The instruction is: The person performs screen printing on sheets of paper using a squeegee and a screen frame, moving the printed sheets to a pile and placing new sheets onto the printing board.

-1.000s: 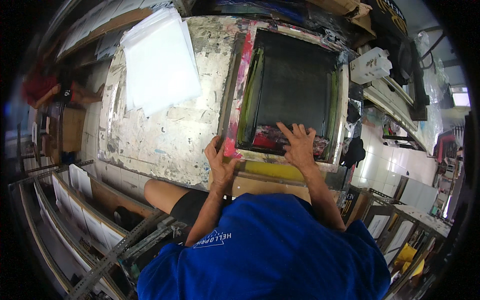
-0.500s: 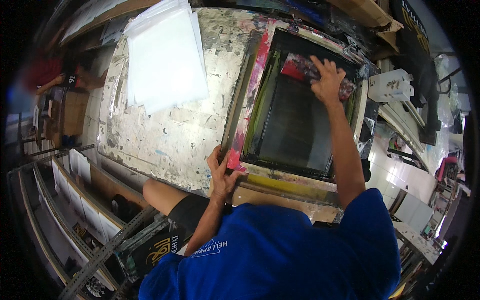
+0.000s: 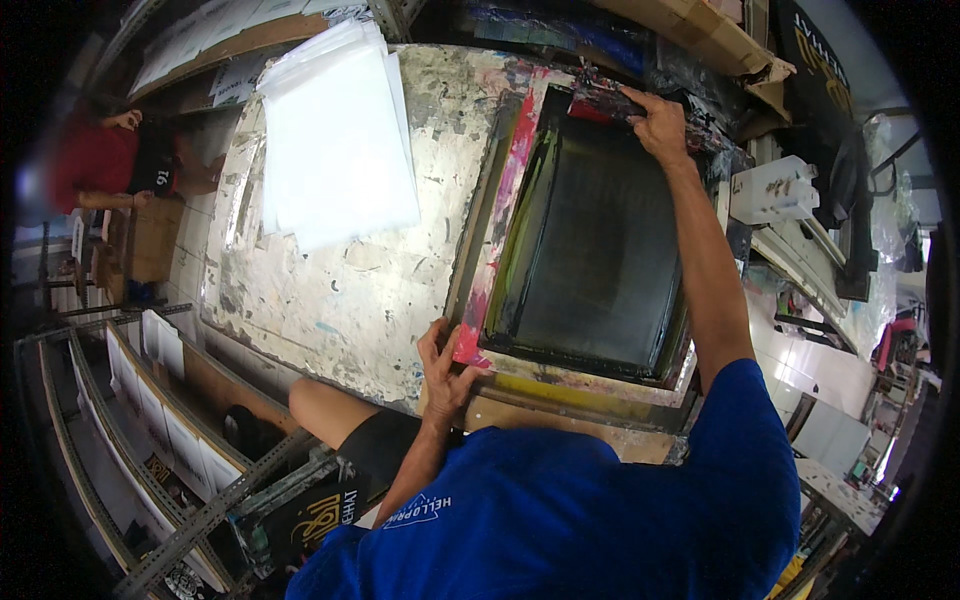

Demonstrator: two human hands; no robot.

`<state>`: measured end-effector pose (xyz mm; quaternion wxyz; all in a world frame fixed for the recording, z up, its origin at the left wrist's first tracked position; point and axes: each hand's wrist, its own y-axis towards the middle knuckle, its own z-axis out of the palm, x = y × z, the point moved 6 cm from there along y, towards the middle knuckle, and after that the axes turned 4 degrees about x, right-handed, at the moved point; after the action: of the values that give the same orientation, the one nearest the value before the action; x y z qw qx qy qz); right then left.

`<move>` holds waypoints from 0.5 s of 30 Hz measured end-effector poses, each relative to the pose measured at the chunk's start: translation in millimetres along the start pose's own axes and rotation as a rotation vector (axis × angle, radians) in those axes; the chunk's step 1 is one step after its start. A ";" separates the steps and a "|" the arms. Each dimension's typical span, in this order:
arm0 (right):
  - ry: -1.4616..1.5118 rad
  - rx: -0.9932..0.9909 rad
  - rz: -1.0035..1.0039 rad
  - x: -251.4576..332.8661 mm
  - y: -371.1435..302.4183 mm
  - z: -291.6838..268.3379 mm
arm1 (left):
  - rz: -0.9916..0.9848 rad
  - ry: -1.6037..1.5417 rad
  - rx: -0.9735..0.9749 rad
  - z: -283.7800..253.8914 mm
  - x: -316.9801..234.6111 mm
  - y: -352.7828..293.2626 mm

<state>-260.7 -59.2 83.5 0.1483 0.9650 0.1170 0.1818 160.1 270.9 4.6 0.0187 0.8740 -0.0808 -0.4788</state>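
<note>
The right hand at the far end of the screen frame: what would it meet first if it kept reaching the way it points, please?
Probably the dark cluttered shelf just beyond the frame; the right hand points away and leftward over the far edge, though depth is unclear.

Dark green-black mesh in a screen frame smeared pink, yellow; white sheets far left; paint-flecked grey table.
</note>
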 end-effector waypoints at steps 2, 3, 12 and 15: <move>0.116 0.020 0.140 -4.5 -2.8 -6.8 | 0.025 -0.007 -0.011 -1.0 -2.6 -1.2; 0.174 0.031 0.211 -4.0 -5.1 -11.9 | 0.033 -0.023 -0.004 -1.3 -3.1 -1.7; 0.786 0.022 0.501 44.6 -116.4 -59.2 | 0.044 -0.212 -0.052 -1.4 -12.0 -2.0; 0.624 0.046 0.318 138.5 -177.8 -96.8 | 0.162 -0.214 -0.137 -16.1 -44.4 7.3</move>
<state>-203.1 168.3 155.0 0.0535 0.8722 0.0089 0.4861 149.2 270.1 51.2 0.1080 0.8053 -0.1200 -0.5705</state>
